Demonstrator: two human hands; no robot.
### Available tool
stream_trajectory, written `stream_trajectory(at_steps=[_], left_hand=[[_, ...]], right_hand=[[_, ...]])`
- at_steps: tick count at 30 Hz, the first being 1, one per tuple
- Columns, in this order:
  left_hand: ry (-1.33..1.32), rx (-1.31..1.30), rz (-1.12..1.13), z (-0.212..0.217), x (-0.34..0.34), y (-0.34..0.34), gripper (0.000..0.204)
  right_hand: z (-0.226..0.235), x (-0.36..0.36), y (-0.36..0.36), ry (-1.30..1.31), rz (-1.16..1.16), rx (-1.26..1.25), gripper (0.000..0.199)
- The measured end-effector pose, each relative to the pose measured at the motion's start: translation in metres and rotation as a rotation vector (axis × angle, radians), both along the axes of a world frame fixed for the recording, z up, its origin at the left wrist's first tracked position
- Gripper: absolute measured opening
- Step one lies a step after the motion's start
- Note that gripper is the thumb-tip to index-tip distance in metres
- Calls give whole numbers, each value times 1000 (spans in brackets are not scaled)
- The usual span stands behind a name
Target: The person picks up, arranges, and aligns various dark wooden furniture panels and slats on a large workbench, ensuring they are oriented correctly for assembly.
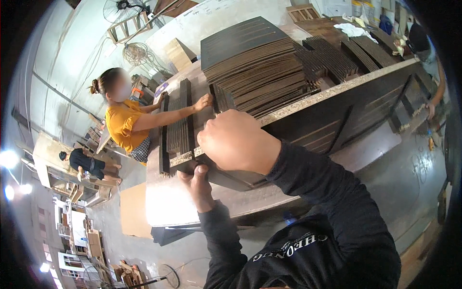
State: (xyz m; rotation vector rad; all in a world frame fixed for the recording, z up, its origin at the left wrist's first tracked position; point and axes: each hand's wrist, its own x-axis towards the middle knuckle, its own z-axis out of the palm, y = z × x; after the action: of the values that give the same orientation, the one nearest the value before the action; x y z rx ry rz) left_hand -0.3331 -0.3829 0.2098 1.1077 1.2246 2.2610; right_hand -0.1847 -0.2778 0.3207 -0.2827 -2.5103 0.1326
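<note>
A long dark panel [308, 131] with a pale raw chipboard edge stands on its long side across the worktable, running from my hands to the far right. My left hand [197, 185] grips its near left end from below, thumb up against the dark face. Closed into a fist, my right hand [239, 142] rests over the top edge close to that end; whatever lies inside the fist is hidden. Beyond the panel rises a tall stack of dark boards [255, 62]. Narrow dark strips [179, 118] lie bundled to the left of the stack.
Across the worktable [168, 202], a co-worker in a yellow top [126, 123] reaches over the strips. Another person's hand [429, 111] is by the panel's far right end. More slotted dark pieces [332, 55] lie behind. Farther left, a person in dark clothes [89, 161] bends over.
</note>
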Motion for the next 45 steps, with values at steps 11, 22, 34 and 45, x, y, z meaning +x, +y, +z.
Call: stream_trajectory(at_steps=[11, 22, 34, 45], left_hand=[[38, -90, -32, -23, 7, 14, 36], [23, -457, -19, -151, 4, -22, 29], [-130, -374, 48, -164, 28, -3, 40], [10, -412, 202, -90, 43, -18, 41]], right_hand=[[1, 2, 18, -12, -65, 174, 19], [8, 193, 122, -318, -443, 107, 57], [2, 210, 119, -92, -411, 148, 49], [17, 228, 129, 80, -255, 359, 55]])
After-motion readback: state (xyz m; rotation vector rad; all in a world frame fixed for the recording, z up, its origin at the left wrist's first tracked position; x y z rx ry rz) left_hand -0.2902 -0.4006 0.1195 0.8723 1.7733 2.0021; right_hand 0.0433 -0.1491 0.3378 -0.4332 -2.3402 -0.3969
